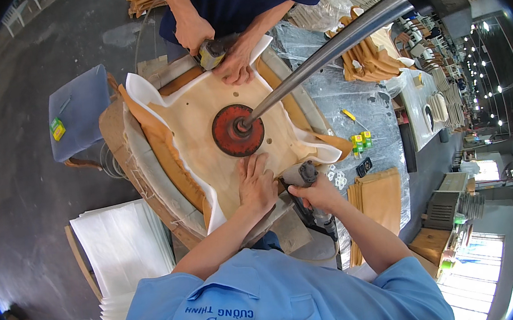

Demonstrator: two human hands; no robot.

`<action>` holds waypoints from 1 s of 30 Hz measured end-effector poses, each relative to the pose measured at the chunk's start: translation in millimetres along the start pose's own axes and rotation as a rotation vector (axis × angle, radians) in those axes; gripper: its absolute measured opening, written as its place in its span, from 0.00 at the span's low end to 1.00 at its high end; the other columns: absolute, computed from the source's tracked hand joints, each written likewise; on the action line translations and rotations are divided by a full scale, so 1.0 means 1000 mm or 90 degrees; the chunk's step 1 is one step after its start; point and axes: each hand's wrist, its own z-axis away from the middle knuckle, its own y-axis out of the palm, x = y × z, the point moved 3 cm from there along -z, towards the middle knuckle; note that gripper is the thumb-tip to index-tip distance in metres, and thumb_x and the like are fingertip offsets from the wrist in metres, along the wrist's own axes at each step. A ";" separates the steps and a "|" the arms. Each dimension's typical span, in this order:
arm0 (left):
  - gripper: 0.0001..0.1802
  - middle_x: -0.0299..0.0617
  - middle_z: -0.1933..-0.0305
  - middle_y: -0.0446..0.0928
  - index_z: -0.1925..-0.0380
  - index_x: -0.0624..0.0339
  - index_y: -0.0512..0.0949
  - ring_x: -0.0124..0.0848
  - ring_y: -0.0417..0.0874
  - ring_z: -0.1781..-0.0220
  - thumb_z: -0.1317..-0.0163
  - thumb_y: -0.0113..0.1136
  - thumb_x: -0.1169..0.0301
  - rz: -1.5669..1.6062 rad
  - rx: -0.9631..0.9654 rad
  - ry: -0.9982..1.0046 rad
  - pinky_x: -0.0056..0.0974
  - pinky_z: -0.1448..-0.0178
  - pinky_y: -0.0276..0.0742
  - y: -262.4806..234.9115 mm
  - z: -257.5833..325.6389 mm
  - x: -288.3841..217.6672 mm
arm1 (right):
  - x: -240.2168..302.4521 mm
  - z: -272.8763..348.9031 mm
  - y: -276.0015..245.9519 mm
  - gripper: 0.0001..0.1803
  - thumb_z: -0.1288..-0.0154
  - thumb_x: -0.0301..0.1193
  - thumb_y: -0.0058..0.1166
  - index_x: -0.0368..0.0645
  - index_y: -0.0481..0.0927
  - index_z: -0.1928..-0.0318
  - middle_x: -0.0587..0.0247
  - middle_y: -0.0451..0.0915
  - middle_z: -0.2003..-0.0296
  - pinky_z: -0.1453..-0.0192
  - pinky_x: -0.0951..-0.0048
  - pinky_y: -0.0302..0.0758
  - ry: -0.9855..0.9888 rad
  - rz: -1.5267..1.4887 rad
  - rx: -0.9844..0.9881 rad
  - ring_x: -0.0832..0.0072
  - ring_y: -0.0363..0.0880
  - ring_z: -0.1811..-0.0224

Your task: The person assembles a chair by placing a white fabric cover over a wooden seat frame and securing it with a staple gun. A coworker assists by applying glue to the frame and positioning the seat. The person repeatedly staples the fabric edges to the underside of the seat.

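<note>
A pale plywood seat board (202, 119) lies over white foam (215, 211) and tan upholstery material (172, 162) on a padded stand (137, 154). A red disc (229, 139) on a steel rod (326, 52) presses on the board's middle. My left hand (258, 186) rests on the board's near edge, fingers stretched toward the disc. My right hand (317, 192) grips a grey air staple gun (300, 173) beside the board's near right corner. Across from me, a co-worker's hands (194, 32) hold a yellow and black staple gun (212, 53) against the far edge.
A plastic-covered table (319, 106) on the right bears small green and yellow boxes (361, 141), a dark phone-like device (364, 166) and stacked tan sheets (382, 193). White sheets (120, 230) are stacked at left. A blue-grey padded stool (79, 110) stands beyond them.
</note>
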 end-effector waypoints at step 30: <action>0.06 0.53 0.23 0.72 0.69 0.68 0.87 0.56 0.62 0.14 0.42 0.66 0.75 0.103 -0.085 0.030 0.63 0.09 0.49 -0.003 0.008 0.017 | 0.016 0.015 0.021 0.15 0.29 0.36 0.76 0.36 0.86 0.58 0.66 0.82 0.76 0.77 0.69 0.72 0.025 0.011 -0.021 0.77 0.77 0.82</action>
